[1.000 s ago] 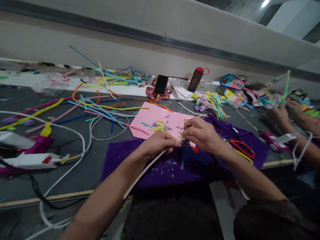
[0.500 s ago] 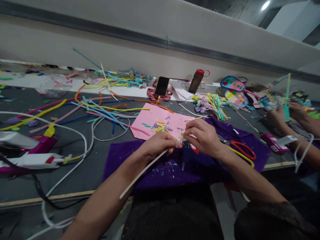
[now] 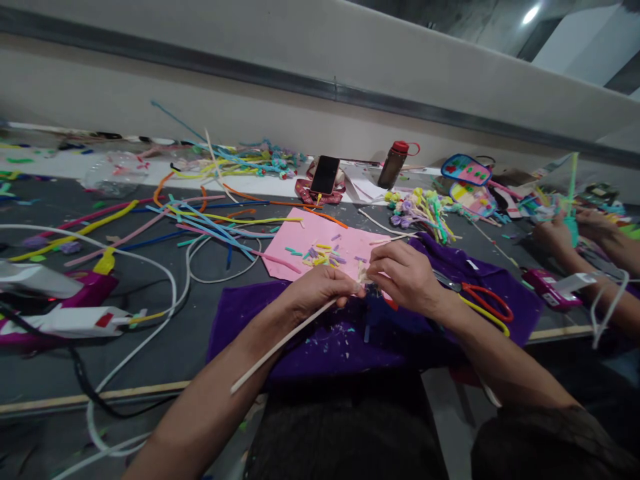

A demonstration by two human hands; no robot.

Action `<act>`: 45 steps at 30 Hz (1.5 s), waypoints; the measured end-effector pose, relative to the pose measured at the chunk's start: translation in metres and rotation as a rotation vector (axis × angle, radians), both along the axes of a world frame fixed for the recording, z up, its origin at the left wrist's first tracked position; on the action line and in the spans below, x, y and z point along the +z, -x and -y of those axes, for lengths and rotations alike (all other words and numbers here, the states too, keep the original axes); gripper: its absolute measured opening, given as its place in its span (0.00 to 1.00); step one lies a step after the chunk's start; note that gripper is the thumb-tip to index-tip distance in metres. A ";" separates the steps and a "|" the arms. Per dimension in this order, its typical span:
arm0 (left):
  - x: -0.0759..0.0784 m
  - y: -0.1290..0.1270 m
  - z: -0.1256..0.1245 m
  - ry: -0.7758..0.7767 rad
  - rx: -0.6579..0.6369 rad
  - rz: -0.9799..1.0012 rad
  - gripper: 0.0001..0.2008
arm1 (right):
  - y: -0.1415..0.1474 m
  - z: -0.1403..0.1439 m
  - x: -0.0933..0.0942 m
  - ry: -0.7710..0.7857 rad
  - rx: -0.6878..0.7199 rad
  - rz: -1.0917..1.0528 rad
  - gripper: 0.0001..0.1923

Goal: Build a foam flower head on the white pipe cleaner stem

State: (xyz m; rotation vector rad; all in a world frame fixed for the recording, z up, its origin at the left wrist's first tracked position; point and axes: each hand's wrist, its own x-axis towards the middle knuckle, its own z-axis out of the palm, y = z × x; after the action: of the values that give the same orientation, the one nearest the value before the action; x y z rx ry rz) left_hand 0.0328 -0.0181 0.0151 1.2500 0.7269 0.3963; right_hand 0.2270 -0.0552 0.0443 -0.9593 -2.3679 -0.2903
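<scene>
1. Nearest the middle, the left hand (image 3: 327,285) has its fingers (image 3: 349,287) pinched together on one end of a pale cream stem (image 3: 280,343), which slants away toward 8 o'clock and lies over the left forearm.
2. Facing it at 3 o'clock, the right hand (image 3: 403,273) has its fingers curled in against a small cream tuft (image 3: 364,271) between the two hands; from here I can't tell whether they grip it, nor whether tuft and stem are joined.
3. Under both hands spreads a purple cloth (image 3: 240,327), flecked with tiny scraps below the fingers.
4. Just beyond, toward 11, a pink sheet (image 3: 280,243) carries a scatter of yellow, purple and teal clippings (image 3: 323,255).
5. At 3 o'clock, past the right wrist, red-handled scissors (image 3: 493,303) lie on the cloth.
6. Around 10, coloured stems (image 3: 215,227) cross one another on the grey desk (image 3: 150,360).
7. Farther out, a phone (image 3: 325,175) leans near 11, and a red-capped bottle (image 3: 393,167) stands between 12 and 1.
8. Toward 1 lies a bundle of pastel tufted stems (image 3: 417,213).
9. Well apart, between 2 and 3, another person's hands (image 3: 555,239) hold something green.
</scene>
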 end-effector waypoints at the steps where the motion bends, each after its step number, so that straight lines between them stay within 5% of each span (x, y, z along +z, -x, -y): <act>1: 0.000 0.000 0.000 -0.003 -0.005 0.005 0.10 | -0.001 -0.001 0.001 0.001 0.008 0.019 0.05; 15: 0.002 0.000 0.000 0.007 0.016 -0.006 0.11 | -0.006 -0.001 0.006 -0.006 0.019 0.059 0.06; 20: 0.004 0.001 0.000 0.020 0.106 0.053 0.14 | -0.005 0.014 0.009 -0.008 -0.047 -0.300 0.13; 30: 0.009 0.005 0.002 -0.046 0.310 0.175 0.17 | 0.032 0.018 -0.010 0.464 -0.135 -0.924 0.04; 45: 0.008 0.002 0.004 -0.161 0.412 0.142 0.11 | 0.046 0.004 -0.005 0.647 -0.102 -1.184 0.07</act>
State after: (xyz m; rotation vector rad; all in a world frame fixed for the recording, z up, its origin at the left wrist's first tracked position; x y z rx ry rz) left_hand 0.0308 -0.0218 0.0235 1.2048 0.8428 0.8872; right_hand 0.1807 -0.0595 0.0396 -1.0806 -1.2809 0.8450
